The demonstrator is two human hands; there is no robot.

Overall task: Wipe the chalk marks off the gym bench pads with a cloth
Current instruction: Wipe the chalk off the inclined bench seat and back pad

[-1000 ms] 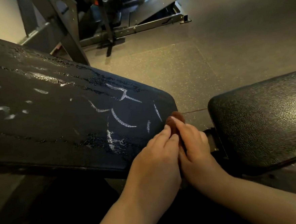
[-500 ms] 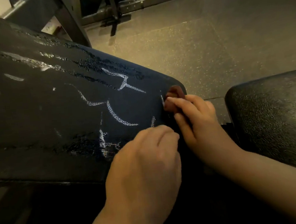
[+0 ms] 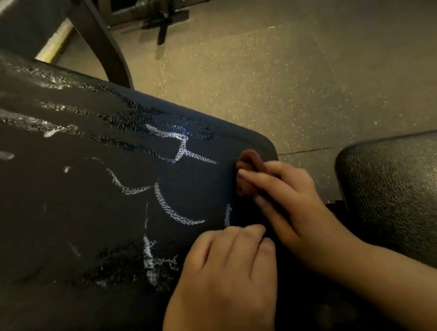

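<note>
A long black bench pad (image 3: 60, 215) fills the left side, its cracked surface covered with white chalk marks (image 3: 171, 207). A small brown cloth (image 3: 247, 172) is pressed against the pad's right end. My right hand (image 3: 287, 199) holds the bunched cloth there with its fingers curled over it. My left hand (image 3: 225, 281) lies just below, at the pad's near right corner, fingers curled with the tips against the pad; I cannot tell whether it holds anything. A second black pad (image 3: 400, 191) sits to the right, with no chalk visible on it.
A speckled rubber floor (image 3: 270, 71) lies beyond the pads. A dark metal frame leg (image 3: 105, 46) rises behind the long pad, and more machine base parts (image 3: 165, 6) stand at the top. A narrow gap separates the two pads.
My right hand has carried the cloth up from the pad's end onto its surface. The short chalk stroke near the right edge is gone. My left hand curled and stayed low.
</note>
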